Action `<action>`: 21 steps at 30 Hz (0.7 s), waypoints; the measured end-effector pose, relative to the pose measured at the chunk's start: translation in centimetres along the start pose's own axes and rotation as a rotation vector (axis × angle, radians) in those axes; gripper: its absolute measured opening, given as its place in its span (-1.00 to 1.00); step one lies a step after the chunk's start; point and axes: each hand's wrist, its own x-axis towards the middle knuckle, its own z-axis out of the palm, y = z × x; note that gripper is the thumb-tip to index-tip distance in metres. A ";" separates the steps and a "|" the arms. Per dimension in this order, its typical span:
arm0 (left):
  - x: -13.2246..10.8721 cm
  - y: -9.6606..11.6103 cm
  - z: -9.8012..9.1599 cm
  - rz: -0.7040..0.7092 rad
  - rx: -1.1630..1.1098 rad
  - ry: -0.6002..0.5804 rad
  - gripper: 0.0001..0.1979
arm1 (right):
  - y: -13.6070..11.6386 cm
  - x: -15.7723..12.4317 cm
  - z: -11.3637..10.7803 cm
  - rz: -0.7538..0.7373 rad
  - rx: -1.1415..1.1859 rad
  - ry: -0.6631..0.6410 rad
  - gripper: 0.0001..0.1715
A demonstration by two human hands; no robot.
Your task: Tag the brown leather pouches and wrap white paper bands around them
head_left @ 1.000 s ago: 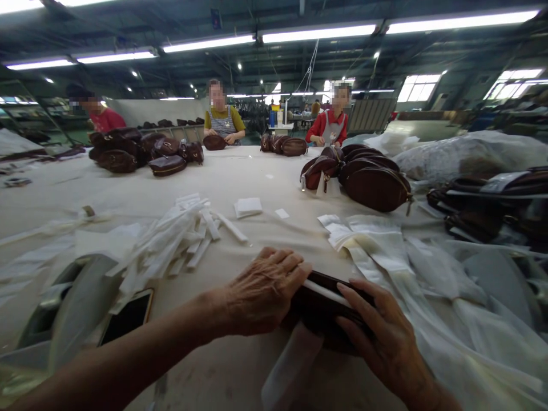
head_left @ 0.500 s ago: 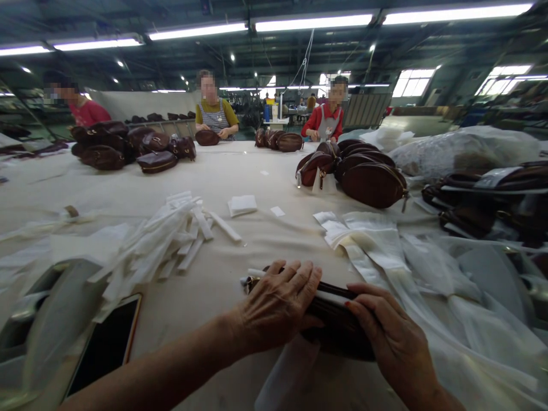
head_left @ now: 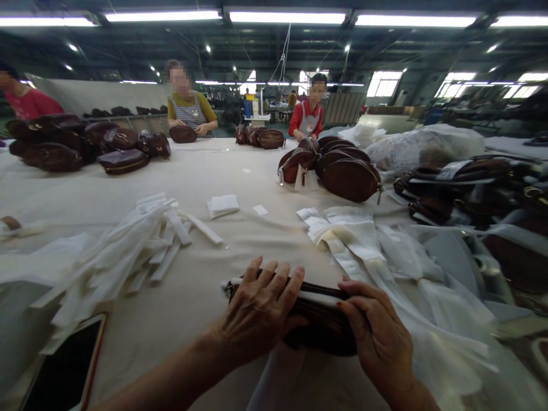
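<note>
A dark brown leather bag (head_left: 323, 328) lies on the white-covered table close in front of me. Along its top edge runs a white strip (head_left: 319, 295). My left hand (head_left: 261, 305) is laid over the left part of the bag, fingers across its top and thumb on the near side. At the bag's right end, my right hand (head_left: 379, 325) grips the edge between thumb and fingers, with the fingertips on the white strip. Metal hardware shows at the bag's left end. The underside is hidden, and a pale sheet (head_left: 278, 379) extends from beneath it toward me.
White strips (head_left: 132, 251) are heaped to the left, beyond a phone (head_left: 64, 365). White wrapping sheets (head_left: 363, 234) spread to the right. Finished-looking brown bags (head_left: 349, 174) stand farther back, with wrapped bags (head_left: 462, 177) at right. Several people work across the table (head_left: 205, 182).
The view has turned to the right, so the surroundings appear shifted left. Both hands keep much the same hold on the bag.
</note>
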 end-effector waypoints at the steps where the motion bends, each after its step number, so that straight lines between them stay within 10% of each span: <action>1: 0.0 0.0 0.0 0.003 0.001 0.009 -0.44 | -0.1 -0.1 0.1 0.010 0.000 0.004 -0.87; 7: 0.3 -0.3 0.0 -0.004 -0.082 0.030 -0.53 | 0.1 -0.5 -0.5 0.153 0.082 -0.044 -0.87; 11: 0.1 -0.4 0.3 -0.014 -0.112 0.050 -0.58 | 0.0 0.1 -2.4 0.283 0.016 0.150 -0.79; 16: 0.0 -0.4 0.6 -0.034 -0.103 0.055 -0.60 | -1.1 0.7 -1.1 -0.216 -0.262 -0.204 -0.59; 21: -0.1 -0.5 0.6 -0.051 -0.133 0.088 -0.64 | -1.2 0.5 1.6 -0.226 -0.277 -0.239 -0.58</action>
